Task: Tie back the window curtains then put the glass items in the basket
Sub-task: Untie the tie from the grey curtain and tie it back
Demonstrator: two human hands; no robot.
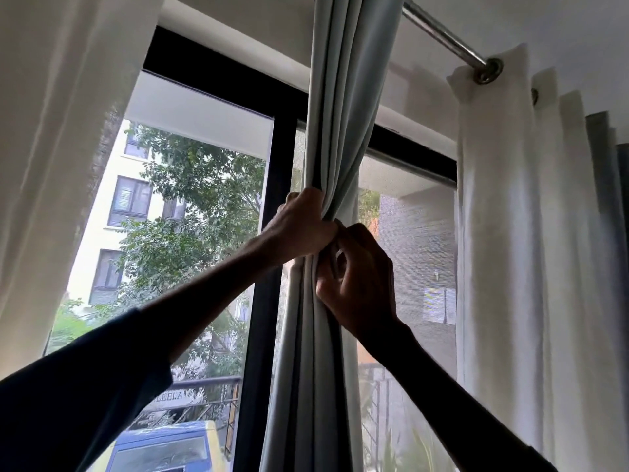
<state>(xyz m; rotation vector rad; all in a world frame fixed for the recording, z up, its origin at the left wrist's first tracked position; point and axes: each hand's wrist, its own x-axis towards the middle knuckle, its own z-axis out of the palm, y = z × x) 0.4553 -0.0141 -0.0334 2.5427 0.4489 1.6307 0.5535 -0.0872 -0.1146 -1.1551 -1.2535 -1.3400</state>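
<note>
Grey curtain [343, 97]: hung from the rod at the top centre of the frame and drawn in to a narrow waist at the middle of the picture – the cloth fans out again above and below that point.
Left hand [299, 226]: fingers are wrapped tightly round the gathered folds at the waist, presumably so that the bundle is kept together while it is fastened.
Right hand [360, 287]: placed just below and to the right of the left hand and touching it; the fingers are curled in and a fold of the same cloth is pinched. Whether a cord or tie-back is held cannot be told.
Step in hand: judged to be the tying back of the curtain, with no finished knot or band to be seen.
Glass items and basket: not in view – the camera is turned up at the window.
Rod [439, 34]: a metal bar run across the upper right, passed through the ring [490, 70] of a white curtain [493, 233] hung loose down the right side.
Sheer curtain [51, 148]: spread over the upper left.
Window frame [258, 301]: dark, with a centre post behind the arms; a pale building, trees and a vehicle are seen outside.
Room: a white wall and ceiling are shown above the window; no table or floor is seen.
</note>
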